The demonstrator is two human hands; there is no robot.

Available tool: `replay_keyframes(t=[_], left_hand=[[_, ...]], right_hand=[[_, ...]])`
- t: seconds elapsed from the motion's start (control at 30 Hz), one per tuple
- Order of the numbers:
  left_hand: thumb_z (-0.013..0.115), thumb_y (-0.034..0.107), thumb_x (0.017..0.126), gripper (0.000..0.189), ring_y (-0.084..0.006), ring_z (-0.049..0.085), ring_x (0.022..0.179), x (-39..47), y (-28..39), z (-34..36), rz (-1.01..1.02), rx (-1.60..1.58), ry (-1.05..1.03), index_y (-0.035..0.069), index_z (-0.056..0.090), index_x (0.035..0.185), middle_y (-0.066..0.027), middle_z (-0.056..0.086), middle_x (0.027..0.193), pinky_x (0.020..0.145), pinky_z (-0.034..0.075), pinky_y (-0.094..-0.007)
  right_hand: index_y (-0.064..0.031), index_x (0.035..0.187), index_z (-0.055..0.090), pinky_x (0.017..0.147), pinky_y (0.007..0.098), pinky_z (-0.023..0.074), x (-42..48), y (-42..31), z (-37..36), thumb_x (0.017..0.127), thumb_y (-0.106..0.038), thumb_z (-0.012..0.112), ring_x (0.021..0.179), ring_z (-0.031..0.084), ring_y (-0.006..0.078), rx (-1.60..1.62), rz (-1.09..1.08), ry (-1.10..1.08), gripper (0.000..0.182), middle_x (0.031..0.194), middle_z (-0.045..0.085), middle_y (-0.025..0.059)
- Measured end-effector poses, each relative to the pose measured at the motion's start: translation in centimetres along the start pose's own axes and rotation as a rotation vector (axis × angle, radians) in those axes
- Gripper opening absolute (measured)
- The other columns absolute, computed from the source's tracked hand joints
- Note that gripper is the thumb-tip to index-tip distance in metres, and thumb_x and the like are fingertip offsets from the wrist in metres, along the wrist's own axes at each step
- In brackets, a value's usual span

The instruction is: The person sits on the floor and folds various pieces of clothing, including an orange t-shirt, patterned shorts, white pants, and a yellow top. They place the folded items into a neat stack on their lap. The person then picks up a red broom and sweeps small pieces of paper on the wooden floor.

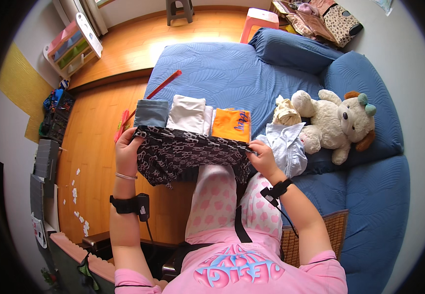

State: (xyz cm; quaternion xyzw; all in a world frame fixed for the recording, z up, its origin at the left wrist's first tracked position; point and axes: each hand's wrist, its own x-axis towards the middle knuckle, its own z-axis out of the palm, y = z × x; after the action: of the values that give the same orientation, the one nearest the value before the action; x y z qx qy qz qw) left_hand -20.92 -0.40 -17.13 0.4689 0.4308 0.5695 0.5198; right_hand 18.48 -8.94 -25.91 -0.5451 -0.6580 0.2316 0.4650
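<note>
Stretched sideways between my two hands is a black garment [194, 156] printed all over with white lettering. My left hand [127, 145] pinches its upper left corner, and my right hand [262, 156] grips the upper right corner. The cloth hangs down in loose folds over my knees. Just beyond its top edge sit folded clothes on the sofa: a grey-blue one [151, 113], a white stack [188, 113] and an orange one [230, 124] with blue lettering. Close to my right hand lies a crumpled light-blue shirt [286, 147].
A cream plush dog [326, 117] and a bunched cream cloth [286, 111] rest on the blue sofa [212, 70]. A red stick [164, 84] leans along the sofa's left edge. Paper scraps [75, 194] litter the wood floor [98, 147]. A pink stool [260, 18] stands behind.
</note>
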Motion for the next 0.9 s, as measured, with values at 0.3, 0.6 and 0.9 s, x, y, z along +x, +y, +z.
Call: replay_keyframes(t=[0.3, 0.6, 0.9], left_hand=[[0.061, 0.003, 0.090, 0.017, -0.0071, 0.061, 0.083, -0.6, -0.9, -1.5, 0.019, 0.094, -0.029, -0.002, 0.064, 0.106, -0.0014, 0.067, 0.094, 0.075, 0.049, -0.0211], [0.064, -0.002, 0.083, 0.018, -0.0071, 0.061, 0.082, -2.9, 0.0, 0.9, -0.034, 0.376, -0.236, -0.003, 0.064, 0.101, -0.0013, 0.066, 0.089, 0.074, 0.050, -0.0212], [0.065, 0.001, 0.069, 0.025, -0.0365, 0.063, 0.085, 0.5, 6.4, 10.4, 0.334, 1.113, -0.784, 0.002, 0.067, 0.094, -0.0183, 0.065, 0.087, 0.074, 0.051, -0.0374]], right_hand=[[-0.0043, 0.105, 0.052, 0.065, 0.0238, 0.0442, -2.7, -3.8, -6.3, 0.080, 0.004, 0.058, 0.073, 0.052, 0.0078, 0.183, 0.410, -0.514, 0.027, 0.082, 0.056, 0.0006], [0.0005, 0.085, 0.054, 0.071, 0.0433, 0.0461, -8.4, 4.6, -7.8, 0.069, -0.001, 0.057, 0.077, 0.055, 0.0414, -0.368, 0.347, -0.254, 0.015, 0.079, 0.057, 0.0229], [-0.0047, 0.088, 0.046, 0.064, 0.0290, 0.0415, -6.8, 3.8, -16.7, 0.081, 0.007, 0.047, 0.069, 0.044, 0.0150, -0.190, 0.284, 0.346, 0.014, 0.071, 0.045, 0.0072]])
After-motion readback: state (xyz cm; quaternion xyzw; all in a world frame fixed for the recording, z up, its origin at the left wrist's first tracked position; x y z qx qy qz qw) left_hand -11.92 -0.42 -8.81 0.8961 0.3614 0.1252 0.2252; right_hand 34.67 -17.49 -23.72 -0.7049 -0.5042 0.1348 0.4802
